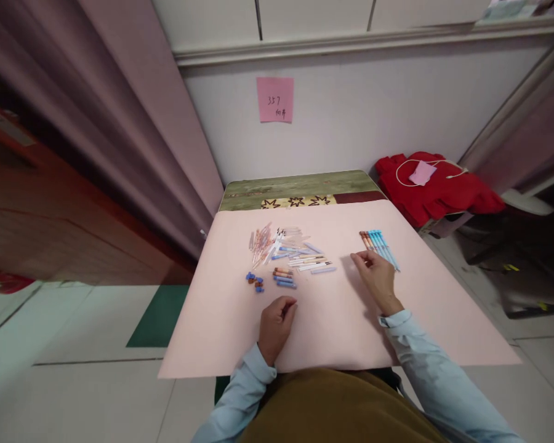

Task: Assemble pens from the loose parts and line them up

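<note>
My left hand [277, 326] rests low over the front of the pink sheet, its fingers curled together with nothing visible in them. Nearest to it lie several short blue and orange pen barrels [284, 280] and a few small blue and brown caps [255, 282]. My right hand [377, 277] is just left of a row of assembled blue and brown pens [379, 243], partly covering the row's lower left part. Its thumb and fingers are pinched, and no object shows between the tips. Behind the barrels spread loose pen parts [268, 243], with slim white refills [310, 263] at their right.
Pink paper [341, 332] covers most of the table, whose green patterned top [305, 183] shows at the back. A red cloth [425, 191] with a white cable lies right of the table. Behind is a wall with a pink note [276, 99]; a curtain [157, 111] hangs left.
</note>
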`<state>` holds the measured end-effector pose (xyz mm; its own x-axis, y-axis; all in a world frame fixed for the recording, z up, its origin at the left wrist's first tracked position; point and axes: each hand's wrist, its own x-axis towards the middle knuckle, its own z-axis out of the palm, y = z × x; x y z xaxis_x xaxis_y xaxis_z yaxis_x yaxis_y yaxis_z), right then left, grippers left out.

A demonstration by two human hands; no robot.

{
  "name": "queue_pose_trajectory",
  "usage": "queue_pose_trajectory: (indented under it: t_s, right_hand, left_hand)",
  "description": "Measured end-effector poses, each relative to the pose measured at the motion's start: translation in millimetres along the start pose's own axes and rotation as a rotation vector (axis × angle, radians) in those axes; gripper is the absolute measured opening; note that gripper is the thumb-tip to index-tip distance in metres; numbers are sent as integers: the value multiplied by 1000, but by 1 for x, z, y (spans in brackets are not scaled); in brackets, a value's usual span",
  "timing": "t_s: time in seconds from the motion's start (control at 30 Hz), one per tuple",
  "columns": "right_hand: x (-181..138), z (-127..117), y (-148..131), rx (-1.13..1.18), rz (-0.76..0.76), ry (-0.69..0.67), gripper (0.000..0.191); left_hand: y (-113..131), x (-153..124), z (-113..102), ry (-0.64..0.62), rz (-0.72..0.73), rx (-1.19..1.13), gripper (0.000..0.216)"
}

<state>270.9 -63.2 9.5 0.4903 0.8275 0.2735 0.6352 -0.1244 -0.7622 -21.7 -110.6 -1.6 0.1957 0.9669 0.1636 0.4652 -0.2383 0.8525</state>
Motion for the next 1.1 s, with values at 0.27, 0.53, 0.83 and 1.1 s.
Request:
queue_pose_trajectory:
  t_s: [0.27,0.53,0.83,1.1]
  right_hand:
    - [-23,46,-11,277,88,30,40]
    - [-36,46,-16,19,-368,-79,29]
    - [-36,49,-15,-63,-445,-125,27]
    - [-29,53,-9,-77,-216,-10,28]
  left_hand:
    - [5,-2,-2,47,-17,-40,16]
    - [1,-6,-1,205,-40,-59,20]
    - [-4,-3,-7,473,-138,-230,24]
    - [-5,26,-32,709,-97,-223,22]
